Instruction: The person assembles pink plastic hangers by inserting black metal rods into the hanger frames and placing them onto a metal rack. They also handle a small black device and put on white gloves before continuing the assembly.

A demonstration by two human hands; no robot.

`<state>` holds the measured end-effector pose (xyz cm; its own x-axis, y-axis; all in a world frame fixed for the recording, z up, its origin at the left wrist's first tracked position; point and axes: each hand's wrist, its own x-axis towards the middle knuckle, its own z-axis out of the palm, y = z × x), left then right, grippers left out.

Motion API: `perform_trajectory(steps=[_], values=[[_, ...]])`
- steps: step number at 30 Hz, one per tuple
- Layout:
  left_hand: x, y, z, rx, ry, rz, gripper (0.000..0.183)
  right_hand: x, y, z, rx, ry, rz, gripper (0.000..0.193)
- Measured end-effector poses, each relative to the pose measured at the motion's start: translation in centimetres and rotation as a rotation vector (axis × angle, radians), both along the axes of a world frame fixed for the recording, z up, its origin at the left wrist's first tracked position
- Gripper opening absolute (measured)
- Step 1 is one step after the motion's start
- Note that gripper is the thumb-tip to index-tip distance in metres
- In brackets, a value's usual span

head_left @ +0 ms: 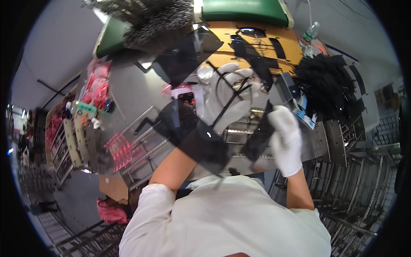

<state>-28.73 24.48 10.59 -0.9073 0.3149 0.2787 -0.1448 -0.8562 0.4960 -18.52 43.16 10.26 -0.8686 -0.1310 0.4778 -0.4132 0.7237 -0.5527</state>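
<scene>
My left hand (229, 100), in a white glove, is raised over the bench with its fingers curled around thin black stems. Dark, glossy flat panels fan out from these stems: an upper panel (188, 55) toward the far left, a lower panel (205, 147) over my left forearm, and a narrow one (254, 60) to the far right. My right hand (286, 139), also gloved, is closed at the edge of another narrow dark panel (259, 137), slightly smeared by motion. Its fingertips are partly hidden. The exact kind of these panels cannot be made out.
A yellow board (284, 47) with black parts lies at the back, before green padding (244, 10). Bundled black pieces (325, 83) pile up at right, near a plastic bottle (311, 32). Pink packets (99, 85) lie at left. Metal racks (359, 188) stand around the bench.
</scene>
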Motion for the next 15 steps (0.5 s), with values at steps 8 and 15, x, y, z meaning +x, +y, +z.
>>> perform_trajectory(steps=[8,15], values=[[3.9,4.5,2.7,-1.163,1.052,0.595,0.075,0.1,0.9,-8.8,-1.342,-0.778,0.175,0.063],[2.9,-5.9,3.5,-0.464,0.147,0.033,0.042,0.2,-1.2,-0.6,-0.298,-0.812,0.152,0.069]])
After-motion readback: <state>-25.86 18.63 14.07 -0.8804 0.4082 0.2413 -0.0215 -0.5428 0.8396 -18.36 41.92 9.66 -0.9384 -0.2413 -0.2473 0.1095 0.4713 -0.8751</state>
